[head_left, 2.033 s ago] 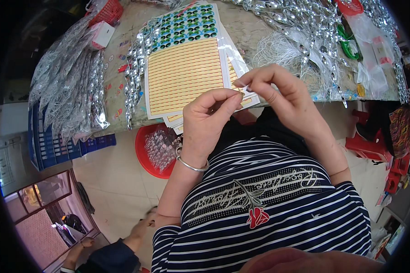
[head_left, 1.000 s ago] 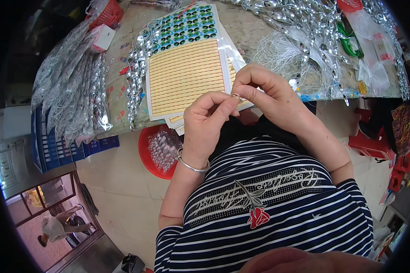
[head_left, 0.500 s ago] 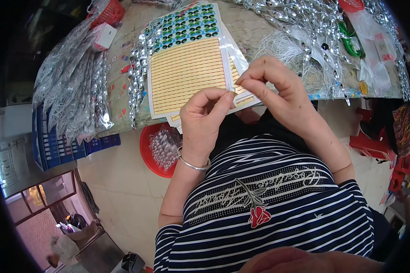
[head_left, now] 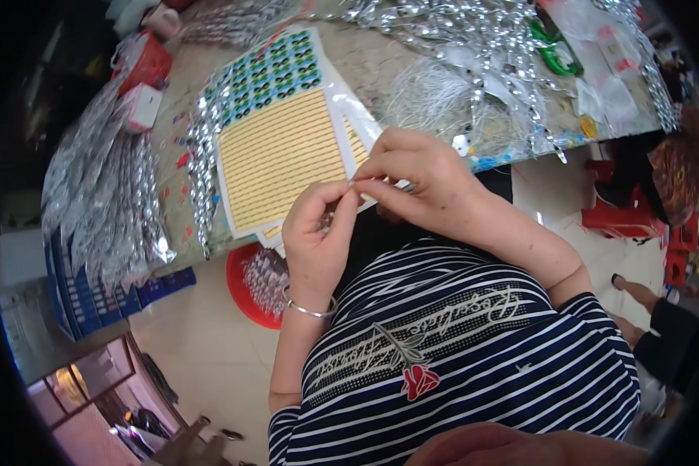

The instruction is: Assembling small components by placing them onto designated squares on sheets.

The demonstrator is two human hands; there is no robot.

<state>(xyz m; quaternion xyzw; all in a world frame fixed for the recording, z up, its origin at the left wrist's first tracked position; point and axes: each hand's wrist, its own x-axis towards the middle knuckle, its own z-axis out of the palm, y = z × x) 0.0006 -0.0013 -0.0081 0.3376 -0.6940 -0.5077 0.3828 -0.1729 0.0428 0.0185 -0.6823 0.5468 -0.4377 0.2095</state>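
My left hand [head_left: 318, 237] and my right hand [head_left: 431, 175] meet fingertip to fingertip above the near edge of the sticker sheets. Each is closed in a pinch of thumb and forefinger. What they hold is too small and too covered by the fingers to make out. Under them lies a stack of sheets; the top sticker sheet [head_left: 283, 159] has rows of yellow strips and, at its far end, green and black eye-like ovals on blue. A silver bangle [head_left: 309, 312] circles my left wrist.
Long bundles of silver foil strips [head_left: 105, 198] hang over the table's left edge. Tangled white threads [head_left: 435, 89] and more silver strands [head_left: 509, 54] lie at the right. A red basin [head_left: 245, 295] holding small clear pieces stands below the table. A red basket [head_left: 149, 62] sits far left.
My two hands have come closer, from slightly apart to touching at the fingertips. The view has shifted, so the table things appear further left. A person's legs now show at the right.
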